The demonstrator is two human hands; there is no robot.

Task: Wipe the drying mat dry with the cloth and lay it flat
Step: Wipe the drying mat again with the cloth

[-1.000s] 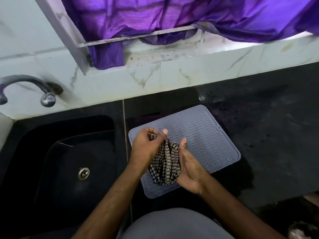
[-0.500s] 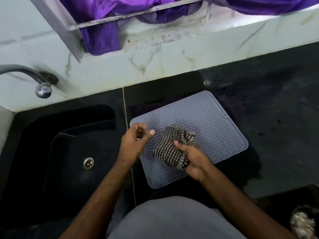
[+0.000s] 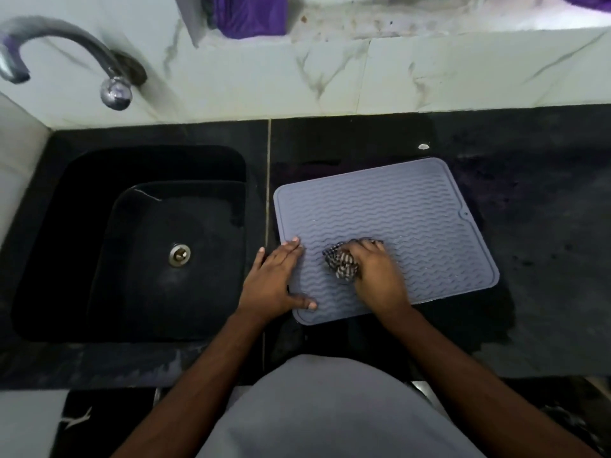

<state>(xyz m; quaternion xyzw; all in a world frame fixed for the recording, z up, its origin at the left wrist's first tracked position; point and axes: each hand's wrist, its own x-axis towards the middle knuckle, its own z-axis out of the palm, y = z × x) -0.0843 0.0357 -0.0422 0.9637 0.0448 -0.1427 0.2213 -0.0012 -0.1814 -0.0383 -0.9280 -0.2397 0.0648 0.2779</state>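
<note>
**Cloth bunched under your right hand on the drying mat**

Your right hand [image 3: 377, 271] sits on the near-middle of the grey drying mat [image 3: 396, 206], its fingers curled over a balled-up checked cloth [image 3: 340, 262] and pressing it down onto the wavy ridges. Most of the cloth is hidden beneath your fingers; only a crumpled part shows at the left of your knuckles. The hand is a little blurred.

Your left hand [image 3: 274, 279] lies flat, fingers straight and close together, across the mat's left edge. The fingertips rest on the mat near its left rim, the thumb reaches onto the near-left corner, and the palm lies on the black counter [image 3: 545, 259] just beside it. It holds nothing.

The mat lies flat on the counter, slightly turned so that its far-right corner points away from you. A small hanging hole shows on its right rim.

To the left of the mat, beyond a thin seam in the counter, is the black sink [image 3: 99, 226] with its metal drain [image 3: 179, 254]. A curved tap [image 3: 66, 38] comes out of the pale marble wall above it. A scrap of purple fabric [image 3: 251, 14] hangs at the top.
</note>
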